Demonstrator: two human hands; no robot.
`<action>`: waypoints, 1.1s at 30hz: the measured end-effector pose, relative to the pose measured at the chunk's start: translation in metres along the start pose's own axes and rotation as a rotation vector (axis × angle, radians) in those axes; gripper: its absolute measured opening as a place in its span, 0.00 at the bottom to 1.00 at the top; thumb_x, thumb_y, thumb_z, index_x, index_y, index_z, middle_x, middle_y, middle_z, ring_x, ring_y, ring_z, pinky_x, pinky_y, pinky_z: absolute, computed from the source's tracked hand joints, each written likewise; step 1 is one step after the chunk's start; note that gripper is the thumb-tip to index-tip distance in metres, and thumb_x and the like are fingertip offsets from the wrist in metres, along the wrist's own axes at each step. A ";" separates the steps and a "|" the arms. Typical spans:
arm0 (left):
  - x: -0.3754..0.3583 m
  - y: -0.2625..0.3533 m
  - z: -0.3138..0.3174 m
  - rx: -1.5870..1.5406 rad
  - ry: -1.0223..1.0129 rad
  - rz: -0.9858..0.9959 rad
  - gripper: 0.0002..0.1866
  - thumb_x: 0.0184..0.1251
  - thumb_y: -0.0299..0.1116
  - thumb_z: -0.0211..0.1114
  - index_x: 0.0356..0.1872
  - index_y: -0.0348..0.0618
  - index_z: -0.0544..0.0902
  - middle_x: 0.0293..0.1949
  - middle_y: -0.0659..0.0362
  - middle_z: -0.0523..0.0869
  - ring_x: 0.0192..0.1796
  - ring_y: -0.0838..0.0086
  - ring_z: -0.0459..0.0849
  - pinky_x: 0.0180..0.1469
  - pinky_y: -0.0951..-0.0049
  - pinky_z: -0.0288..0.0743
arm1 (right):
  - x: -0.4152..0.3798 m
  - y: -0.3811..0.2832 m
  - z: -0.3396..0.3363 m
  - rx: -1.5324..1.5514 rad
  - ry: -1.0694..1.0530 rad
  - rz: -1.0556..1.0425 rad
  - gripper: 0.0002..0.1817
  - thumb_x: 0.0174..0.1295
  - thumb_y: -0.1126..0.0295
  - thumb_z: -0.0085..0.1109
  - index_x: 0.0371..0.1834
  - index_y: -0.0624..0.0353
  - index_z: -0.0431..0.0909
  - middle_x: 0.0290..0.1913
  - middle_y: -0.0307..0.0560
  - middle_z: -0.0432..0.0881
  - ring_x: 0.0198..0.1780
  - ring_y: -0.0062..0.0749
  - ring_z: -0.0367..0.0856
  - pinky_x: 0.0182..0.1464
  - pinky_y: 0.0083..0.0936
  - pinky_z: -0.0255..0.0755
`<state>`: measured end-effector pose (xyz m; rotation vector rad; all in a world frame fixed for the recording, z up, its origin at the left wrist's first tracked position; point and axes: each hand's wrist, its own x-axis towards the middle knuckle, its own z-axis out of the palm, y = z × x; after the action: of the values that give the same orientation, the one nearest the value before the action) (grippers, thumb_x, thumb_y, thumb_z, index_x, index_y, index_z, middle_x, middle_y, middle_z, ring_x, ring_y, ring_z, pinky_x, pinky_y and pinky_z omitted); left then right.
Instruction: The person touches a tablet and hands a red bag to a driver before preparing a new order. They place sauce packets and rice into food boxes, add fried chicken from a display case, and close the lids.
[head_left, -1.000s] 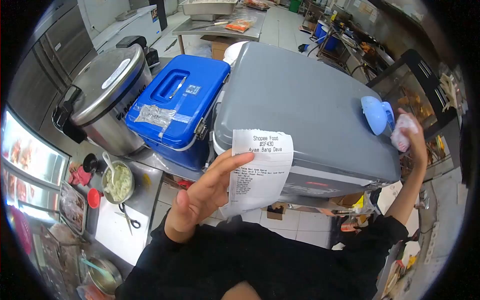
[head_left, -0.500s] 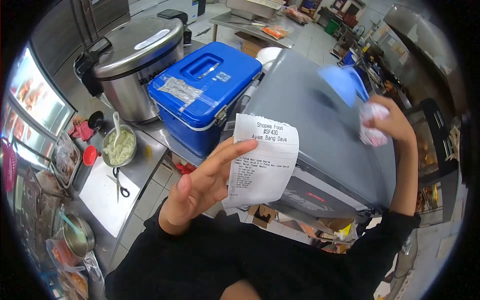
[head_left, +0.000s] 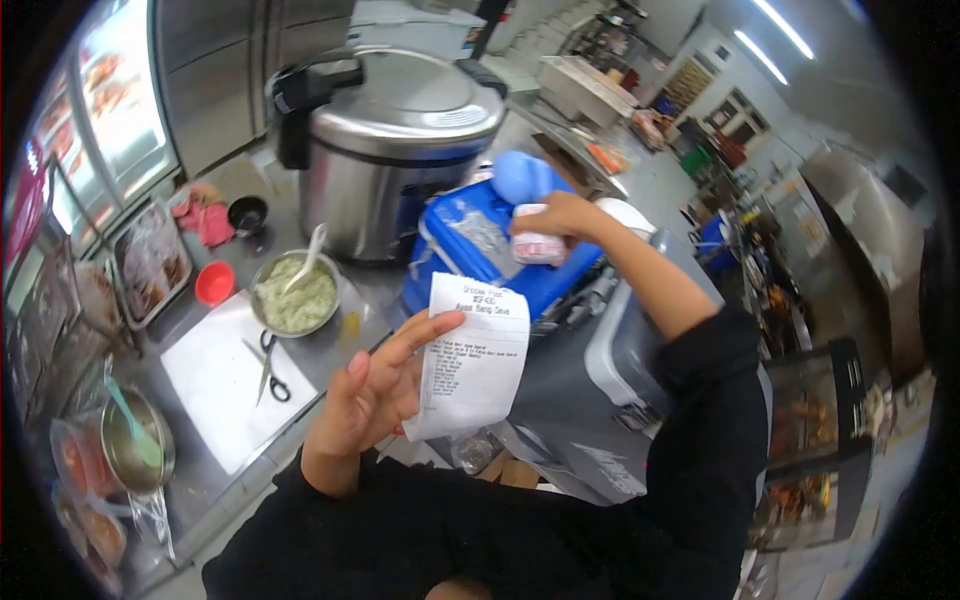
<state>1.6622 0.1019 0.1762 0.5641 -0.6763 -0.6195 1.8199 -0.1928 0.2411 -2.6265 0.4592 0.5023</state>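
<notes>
My left hand (head_left: 375, 395) holds a printed paper receipt (head_left: 475, 360), its upper edge curling near my index finger. My right arm stretches across to the blue cooler box (head_left: 455, 265). In my right hand (head_left: 562, 218) is a white-and-pink wrapped bundle (head_left: 538, 247), held over the cooler's lid. A light-blue rounded plastic piece (head_left: 520, 178) sits right beside that hand; its kind is blurred. Left of the receipt, a metal bowl of pale green shredded food (head_left: 298, 300) carries a white spoon (head_left: 306, 258). Black-handled scissors (head_left: 268, 368) rest on a white cutting board (head_left: 215, 395).
A large steel cooker (head_left: 400, 130) stands behind the blue cooler. The grey cooler box (head_left: 575, 420) is in front of my body. To the left are a red cup (head_left: 215, 285), a tray with a plastic bag (head_left: 150, 260) and a metal pot (head_left: 135, 455). A lit display fridge (head_left: 120, 90) is beyond.
My right hand has swung left from above the grey cooler to the blue cooler, with the wrapped bundle and light-blue piece. The view has turned right; my left hand keeps the receipt.
</notes>
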 end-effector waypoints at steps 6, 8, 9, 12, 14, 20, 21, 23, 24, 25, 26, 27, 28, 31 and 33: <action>-0.003 0.021 -0.009 0.046 0.025 -0.048 0.49 0.61 0.68 0.39 0.70 0.33 0.52 0.69 0.43 0.56 0.72 0.56 0.57 0.69 0.59 0.53 | -0.064 -0.007 -0.024 -0.181 0.355 -0.276 0.28 0.39 0.51 0.71 0.37 0.64 0.81 0.29 0.55 0.82 0.31 0.39 0.84 0.32 0.33 0.78; 0.003 0.021 -0.008 0.050 -0.002 -0.050 0.49 0.61 0.68 0.39 0.70 0.33 0.53 0.69 0.43 0.56 0.72 0.56 0.57 0.69 0.59 0.53 | -0.126 -0.006 -0.031 -0.152 0.432 -0.380 0.26 0.40 0.54 0.71 0.38 0.63 0.80 0.30 0.55 0.81 0.34 0.40 0.83 0.38 0.31 0.76; 0.005 0.019 -0.006 0.049 -0.016 -0.055 0.49 0.61 0.68 0.39 0.70 0.34 0.53 0.69 0.43 0.55 0.72 0.55 0.57 0.69 0.59 0.53 | -0.166 -0.007 -0.031 -0.108 0.416 -0.341 0.25 0.40 0.57 0.72 0.39 0.62 0.80 0.31 0.54 0.81 0.36 0.40 0.82 0.40 0.30 0.74; 0.015 0.013 0.005 0.045 -0.036 -0.063 0.49 0.60 0.69 0.40 0.70 0.35 0.53 0.70 0.46 0.55 0.72 0.57 0.57 0.69 0.59 0.54 | -0.248 0.025 0.015 -0.398 0.936 -0.339 0.23 0.38 0.71 0.73 0.42 0.57 0.81 0.39 0.50 0.78 0.39 0.39 0.80 0.40 0.30 0.75; 0.025 0.011 0.013 0.124 -0.045 -0.095 0.52 0.58 0.72 0.36 0.69 0.32 0.53 0.69 0.39 0.54 0.70 0.52 0.59 0.68 0.53 0.56 | -0.263 0.060 0.040 -0.642 1.249 -0.360 0.25 0.36 0.78 0.72 0.43 0.53 0.82 0.44 0.49 0.75 0.41 0.39 0.79 0.40 0.31 0.76; 0.045 -0.004 0.035 0.184 -0.112 -0.180 0.54 0.54 0.74 0.36 0.69 0.34 0.53 0.68 0.37 0.54 0.69 0.49 0.61 0.61 0.47 0.68 | -0.263 0.138 0.076 -0.597 1.264 -0.516 0.28 0.35 0.75 0.75 0.46 0.43 0.83 0.49 0.46 0.67 0.49 0.46 0.74 0.43 0.33 0.77; 0.047 -0.007 0.036 0.175 -0.116 -0.184 0.54 0.54 0.74 0.36 0.69 0.34 0.53 0.68 0.37 0.54 0.69 0.49 0.60 0.61 0.47 0.68 | -0.264 0.137 0.076 -0.629 1.223 -0.528 0.29 0.35 0.73 0.77 0.47 0.44 0.82 0.51 0.48 0.66 0.51 0.47 0.73 0.46 0.35 0.75; 0.049 -0.012 0.039 0.158 -0.124 -0.196 0.54 0.54 0.74 0.36 0.69 0.33 0.53 0.68 0.37 0.53 0.69 0.48 0.60 0.61 0.46 0.68 | -0.266 0.133 0.075 -0.688 1.140 -0.551 0.32 0.33 0.70 0.79 0.49 0.48 0.81 0.55 0.51 0.64 0.54 0.50 0.70 0.52 0.39 0.71; 0.050 -0.014 0.041 0.157 -0.124 -0.190 0.54 0.55 0.74 0.36 0.69 0.33 0.53 0.68 0.36 0.54 0.69 0.47 0.61 0.60 0.46 0.68 | -0.265 0.140 0.076 -0.610 1.132 -0.520 0.33 0.32 0.63 0.80 0.50 0.45 0.80 0.58 0.52 0.62 0.57 0.51 0.67 0.56 0.42 0.67; 0.052 -0.016 0.042 0.156 -0.125 -0.182 0.54 0.55 0.74 0.36 0.69 0.33 0.53 0.68 0.36 0.54 0.69 0.47 0.61 0.60 0.46 0.69 | -0.265 0.140 0.075 -0.582 1.110 -0.510 0.33 0.32 0.63 0.80 0.49 0.43 0.81 0.56 0.50 0.62 0.57 0.52 0.67 0.55 0.42 0.68; 0.053 -0.017 0.044 0.154 -0.127 -0.174 0.54 0.55 0.73 0.36 0.69 0.32 0.53 0.67 0.35 0.54 0.68 0.47 0.62 0.60 0.46 0.69 | -0.265 0.139 0.072 -0.554 1.088 -0.501 0.32 0.31 0.63 0.80 0.47 0.41 0.81 0.54 0.48 0.62 0.56 0.52 0.67 0.53 0.42 0.69; 0.054 -0.019 0.045 0.152 -0.140 -0.174 0.54 0.55 0.73 0.36 0.69 0.32 0.53 0.67 0.35 0.55 0.68 0.47 0.62 0.60 0.45 0.68 | -0.265 0.137 0.069 -0.525 1.064 -0.489 0.31 0.30 0.63 0.79 0.46 0.39 0.81 0.52 0.46 0.62 0.56 0.53 0.66 0.51 0.42 0.70; 0.055 -0.019 0.044 0.148 -0.153 -0.173 0.54 0.56 0.73 0.35 0.69 0.31 0.53 0.67 0.34 0.55 0.68 0.46 0.63 0.61 0.45 0.68 | -0.267 0.137 0.064 -0.521 1.015 -0.493 0.31 0.30 0.64 0.80 0.46 0.39 0.81 0.53 0.46 0.61 0.57 0.54 0.65 0.51 0.41 0.70; 0.056 -0.024 0.047 0.123 -0.170 -0.151 0.53 0.56 0.73 0.35 0.69 0.31 0.53 0.66 0.33 0.56 0.67 0.46 0.64 0.62 0.45 0.66 | -0.266 0.143 0.051 -0.478 0.951 -0.607 0.30 0.30 0.65 0.79 0.44 0.38 0.81 0.51 0.45 0.63 0.55 0.53 0.67 0.48 0.40 0.72; 0.055 -0.026 0.049 0.098 -0.160 -0.156 0.54 0.56 0.73 0.35 0.69 0.31 0.53 0.67 0.33 0.56 0.67 0.46 0.64 0.63 0.45 0.65 | -0.266 0.141 0.044 -0.549 0.942 -0.657 0.30 0.29 0.64 0.79 0.43 0.37 0.81 0.49 0.44 0.64 0.54 0.52 0.69 0.45 0.39 0.73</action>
<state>1.6530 0.0332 0.2122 0.6678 -0.8221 -0.7865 1.5195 -0.2300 0.2654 -3.1505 -0.3667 -0.9778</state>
